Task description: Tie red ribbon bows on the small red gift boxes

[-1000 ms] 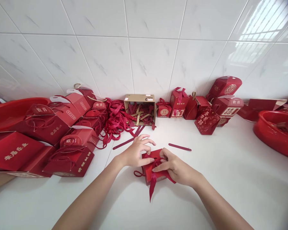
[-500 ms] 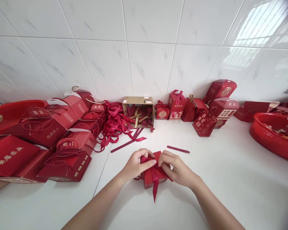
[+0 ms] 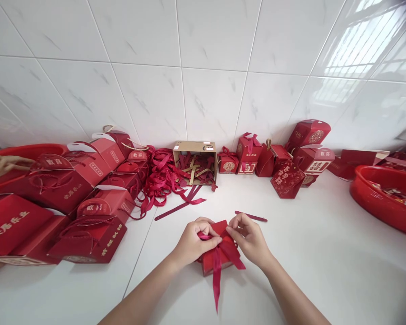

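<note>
A small red gift box (image 3: 208,268) sits on the white table in front of me. Dark pink satin ribbon (image 3: 217,275) crosses its top, one tail hanging down the front and another lying toward the right. My left hand (image 3: 198,241) is closed at the box's left side, pinching a loop of the ribbon between thumb and fingers. At the upper right of the box, my right hand (image 3: 250,239) has thumb and forefinger pinched together on the ribbon; its fingertips partly hide what they grip.
Red gift boxes (image 3: 88,234) are piled at left, beside a heap of loose ribbons (image 3: 160,176). Strips fill an open cardboard box (image 3: 194,146). More boxes (image 3: 247,151) line the wall. A red basin (image 3: 382,207) stands at right. A blurred beige shape (image 3: 6,167) shows at far left.
My right hand has opened out from the ribbon's middle toward the box's upper right edge. The ribbon's front tail hangs longer, and a second tail now shows at the right. The view has tilted slightly.
</note>
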Demonstrator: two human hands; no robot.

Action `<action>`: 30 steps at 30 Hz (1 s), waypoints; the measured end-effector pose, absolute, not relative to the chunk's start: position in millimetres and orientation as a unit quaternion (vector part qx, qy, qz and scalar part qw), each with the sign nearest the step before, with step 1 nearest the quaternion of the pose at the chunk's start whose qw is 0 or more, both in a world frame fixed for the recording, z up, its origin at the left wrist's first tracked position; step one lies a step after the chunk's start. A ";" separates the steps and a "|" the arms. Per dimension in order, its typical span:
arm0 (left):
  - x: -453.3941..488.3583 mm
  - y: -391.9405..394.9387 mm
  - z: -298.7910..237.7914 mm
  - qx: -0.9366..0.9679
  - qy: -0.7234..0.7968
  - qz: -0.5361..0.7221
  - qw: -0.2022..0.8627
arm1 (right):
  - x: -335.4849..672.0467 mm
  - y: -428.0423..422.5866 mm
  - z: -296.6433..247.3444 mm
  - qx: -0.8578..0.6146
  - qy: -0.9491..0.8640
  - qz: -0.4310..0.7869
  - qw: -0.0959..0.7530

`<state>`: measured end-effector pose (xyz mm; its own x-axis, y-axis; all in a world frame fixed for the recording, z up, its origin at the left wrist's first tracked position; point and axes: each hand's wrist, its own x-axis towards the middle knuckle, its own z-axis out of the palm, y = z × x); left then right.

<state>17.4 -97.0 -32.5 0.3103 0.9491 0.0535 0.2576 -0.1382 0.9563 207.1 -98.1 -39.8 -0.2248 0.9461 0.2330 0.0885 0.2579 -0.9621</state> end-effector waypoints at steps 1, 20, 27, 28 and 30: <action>17.1 -96.4 -33.5 0.661 0.455 0.366 0.471 | 207.9 -97.4 -41.1 -0.404 -0.629 0.457 0.483; 16.6 -100.2 -30.9 0.662 0.441 0.368 0.481 | 227.1 -97.7 -39.6 -0.384 -0.720 0.451 0.362; 14.9 -99.5 -31.7 0.660 0.441 0.364 0.486 | 224.3 -96.9 -42.3 -0.391 -0.712 0.435 0.389; 14.9 -99.8 -31.6 0.660 0.441 0.364 0.487 | 223.8 -97.3 -42.5 -0.391 -0.713 0.429 0.393; 15.1 -100.3 -31.2 0.659 0.441 0.365 0.488 | 222.1 -98.1 -43.5 -0.389 -0.718 0.409 0.407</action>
